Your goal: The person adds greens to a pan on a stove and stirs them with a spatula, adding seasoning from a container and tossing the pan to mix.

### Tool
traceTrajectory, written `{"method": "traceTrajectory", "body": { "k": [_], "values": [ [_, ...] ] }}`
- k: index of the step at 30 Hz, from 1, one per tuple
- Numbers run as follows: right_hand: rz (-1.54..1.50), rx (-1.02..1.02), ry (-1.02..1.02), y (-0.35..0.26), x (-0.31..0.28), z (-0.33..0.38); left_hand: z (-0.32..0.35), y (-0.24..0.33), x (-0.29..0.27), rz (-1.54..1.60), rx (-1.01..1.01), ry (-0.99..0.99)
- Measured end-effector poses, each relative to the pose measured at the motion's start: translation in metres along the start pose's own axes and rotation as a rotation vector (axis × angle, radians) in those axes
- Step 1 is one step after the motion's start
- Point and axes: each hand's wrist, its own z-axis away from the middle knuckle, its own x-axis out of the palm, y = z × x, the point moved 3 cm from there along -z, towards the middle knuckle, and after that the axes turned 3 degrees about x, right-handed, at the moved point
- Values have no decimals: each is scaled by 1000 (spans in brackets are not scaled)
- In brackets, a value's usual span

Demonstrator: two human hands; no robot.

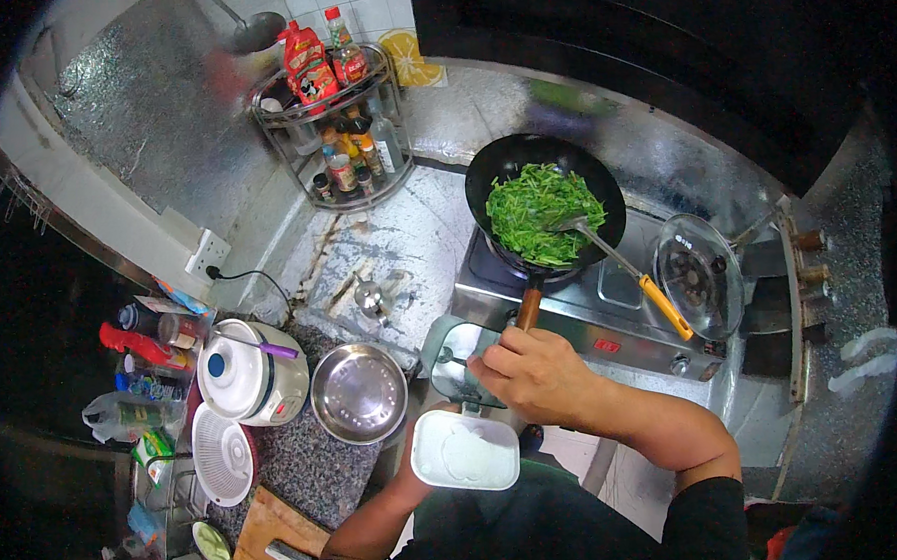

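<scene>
My left hand (409, 476) reaches up from below and holds a white rectangular container (465, 449) with white contents; the container hides most of the hand. My right hand (535, 372) is curled on the edge of a pale green open box (450, 352) that has a small spoon inside, right in front of the stove (590, 319). A black wok (484, 173) full of chopped greens (541, 214) sits on the left burner, wooden handle toward me. A metal spatula with an orange handle (664, 307) rests in the wok.
A glass lid (700, 274) lies over the right burner. On the counter at left stand a steel bowl (358, 392), a white rice cooker (242, 374), a white strainer basket (223, 453) and a wooden board (274, 533). A corner rack (347, 134) holds bottles.
</scene>
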Motion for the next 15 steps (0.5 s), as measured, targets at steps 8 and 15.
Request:
{"method": "traceTrajectory", "body": {
  "k": [8,15],
  "values": [
    [33,5,71,3,4,1,-1,-6,4,188,-69,36],
    [47,-20,122,3,3,1,1,28,8,-12,89,49]
  ]
}}
